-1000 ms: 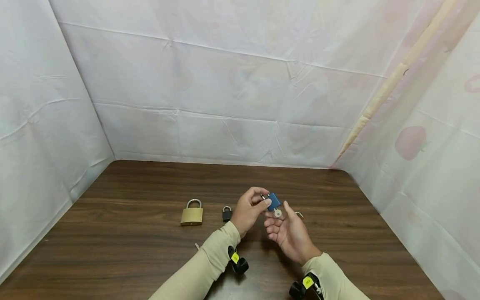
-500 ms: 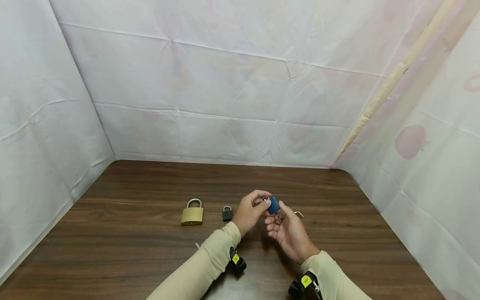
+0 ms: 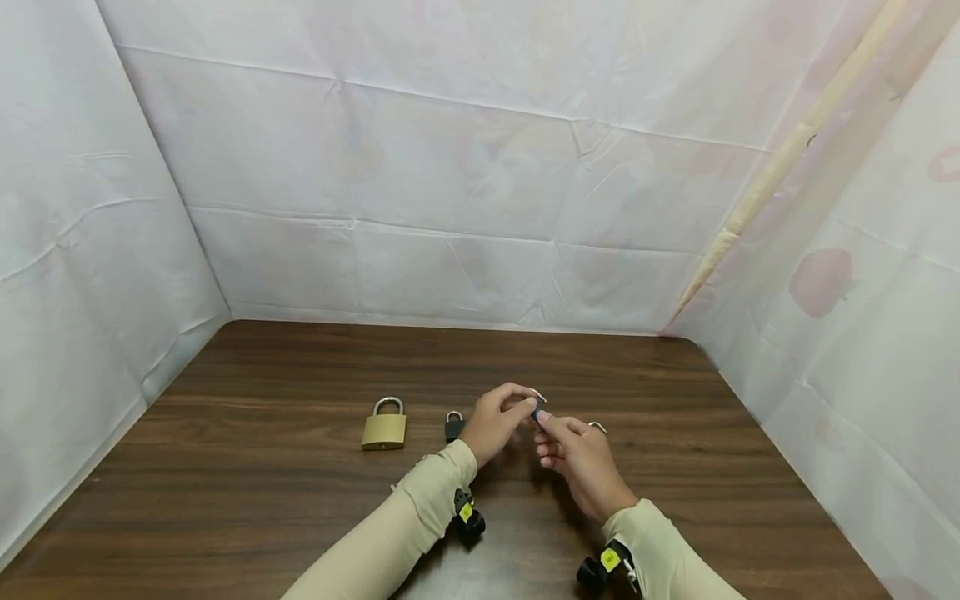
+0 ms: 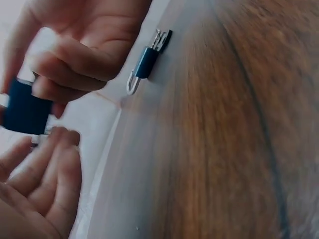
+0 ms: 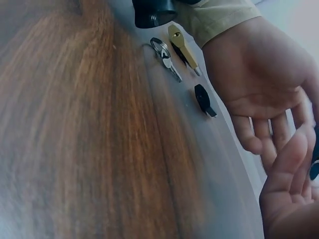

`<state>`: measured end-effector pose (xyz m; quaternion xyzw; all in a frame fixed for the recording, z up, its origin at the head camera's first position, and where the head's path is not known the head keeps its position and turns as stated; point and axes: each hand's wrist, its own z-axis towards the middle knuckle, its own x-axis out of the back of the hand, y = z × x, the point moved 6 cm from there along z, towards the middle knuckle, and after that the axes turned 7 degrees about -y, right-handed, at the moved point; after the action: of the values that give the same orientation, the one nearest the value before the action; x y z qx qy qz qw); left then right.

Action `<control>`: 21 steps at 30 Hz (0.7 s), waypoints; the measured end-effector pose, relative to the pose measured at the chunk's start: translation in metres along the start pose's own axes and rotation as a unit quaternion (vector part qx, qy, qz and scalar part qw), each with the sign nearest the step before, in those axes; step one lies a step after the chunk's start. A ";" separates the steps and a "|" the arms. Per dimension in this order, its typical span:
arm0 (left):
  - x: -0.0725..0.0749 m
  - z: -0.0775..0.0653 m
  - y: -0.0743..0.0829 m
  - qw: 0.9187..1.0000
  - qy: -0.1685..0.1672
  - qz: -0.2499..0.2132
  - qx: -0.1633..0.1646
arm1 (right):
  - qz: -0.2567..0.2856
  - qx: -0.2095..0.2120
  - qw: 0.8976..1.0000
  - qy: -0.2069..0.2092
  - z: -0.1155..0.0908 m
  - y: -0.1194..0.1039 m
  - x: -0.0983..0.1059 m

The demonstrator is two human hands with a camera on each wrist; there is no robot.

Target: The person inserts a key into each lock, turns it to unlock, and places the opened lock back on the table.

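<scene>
Requiring steady support, the blue padlock [image 4: 27, 108] is being pinched at the tip of the left hand [image 3: 491, 425], while its key [image 4: 48, 130], just beside, is apparently being pinched by the right hand [image 3: 589, 468], ideally without sideways strain.

Near one edge of the bench [image 5: 99, 129] lie a brass padlock [image 5: 183, 47], ringed keys [image 5: 166, 60] and a black padlock [image 5: 202, 97]; left hand [image 5: 261, 79] appears above right hand [image 5: 289, 191].
</scene>
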<state>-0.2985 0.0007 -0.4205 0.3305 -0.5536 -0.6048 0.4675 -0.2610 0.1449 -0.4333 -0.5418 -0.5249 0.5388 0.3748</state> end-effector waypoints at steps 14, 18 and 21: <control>-0.001 -0.001 -0.014 0.992 -0.039 0.041 0.109 | -0.041 -0.018 0.999 0.029 0.002 0.010 0.007; -0.003 -0.001 -0.014 0.987 -0.078 0.090 0.110 | -0.052 -0.032 0.998 0.026 0.002 0.011 0.008; -0.001 0.000 -0.011 0.979 -0.081 0.165 0.094 | -0.055 -0.042 0.997 0.020 0.002 0.012 0.008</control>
<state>-0.3006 0.0013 -0.4317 0.2270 -0.6905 -0.4898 0.4814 -0.2622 0.1504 -0.4469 -0.5380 -0.5682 0.4843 0.3913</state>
